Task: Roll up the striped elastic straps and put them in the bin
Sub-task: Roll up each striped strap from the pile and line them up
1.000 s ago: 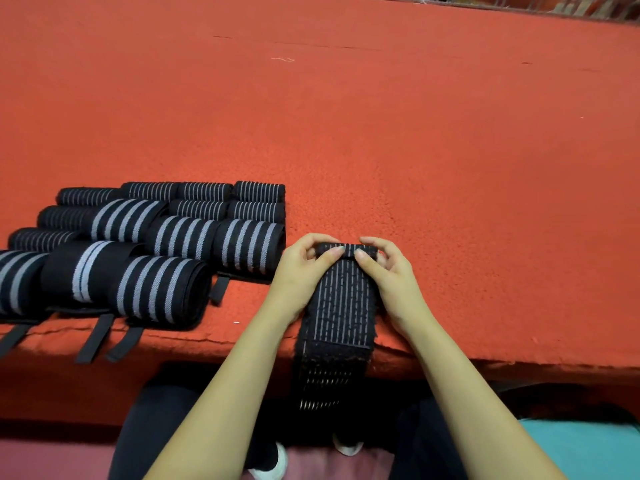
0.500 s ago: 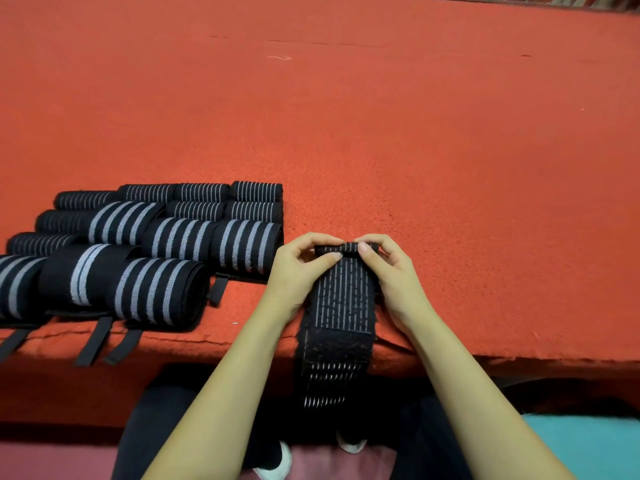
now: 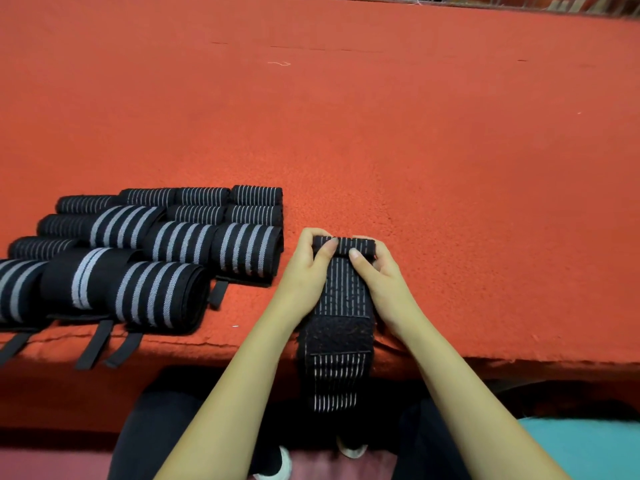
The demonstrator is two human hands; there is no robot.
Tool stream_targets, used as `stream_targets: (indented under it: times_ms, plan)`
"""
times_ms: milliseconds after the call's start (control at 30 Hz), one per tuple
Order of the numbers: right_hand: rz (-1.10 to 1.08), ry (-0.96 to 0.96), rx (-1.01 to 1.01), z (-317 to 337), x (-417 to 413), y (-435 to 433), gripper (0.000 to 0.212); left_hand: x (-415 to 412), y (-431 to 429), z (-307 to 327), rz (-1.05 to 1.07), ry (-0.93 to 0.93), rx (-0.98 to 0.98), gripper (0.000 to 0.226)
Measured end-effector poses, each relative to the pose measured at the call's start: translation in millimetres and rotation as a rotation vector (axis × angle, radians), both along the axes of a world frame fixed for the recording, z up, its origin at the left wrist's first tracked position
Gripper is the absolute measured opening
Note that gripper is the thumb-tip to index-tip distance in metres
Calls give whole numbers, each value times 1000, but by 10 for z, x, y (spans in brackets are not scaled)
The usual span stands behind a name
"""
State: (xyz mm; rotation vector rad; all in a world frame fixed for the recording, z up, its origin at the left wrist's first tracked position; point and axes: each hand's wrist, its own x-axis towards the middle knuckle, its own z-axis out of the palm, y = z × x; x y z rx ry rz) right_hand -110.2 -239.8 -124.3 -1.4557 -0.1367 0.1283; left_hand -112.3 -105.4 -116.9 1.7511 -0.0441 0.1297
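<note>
Rolled end of strap (image 3: pixel 343 246) now fatter than a second ago: another turn wound in. Pinched by left hand (image 3: pixel 304 271) and right hand (image 3: pixel 382 280), fingers curled over. Kept at near edge of red mat (image 3: pixel 450 168), tail hung over. Much left unrolled; bin not seen.

Likely a packing workshop: a wide red felt-covered bench (image 3: pixel 415 150) bears rows of rolled striped straps (image 3: pixel 242 252).
</note>
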Motion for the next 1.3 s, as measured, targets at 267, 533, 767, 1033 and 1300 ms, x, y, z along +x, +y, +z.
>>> stream_targets:
  times_ms: [267,533,767,1033,1300]
  plan:
    - [43,-217,-100,418,-89,-87,20,-125,64,347,-126,22,-120,5]
    - [155,-139,-107,907,-428,-128,43,-402,104,991,-162,-214,-163,10]
    - [111,-56,-180,900,-798,-87,21,-656,82,1343,-35,-332,-150,10]
    - [128,-195,-324,937,-1020,-116,34,-795,34,1391,-2,-346,-58,20]
    - [-111,-319,-81,1198,-870,-141,12,-792,-37,1180,-117,-341,-13,17]
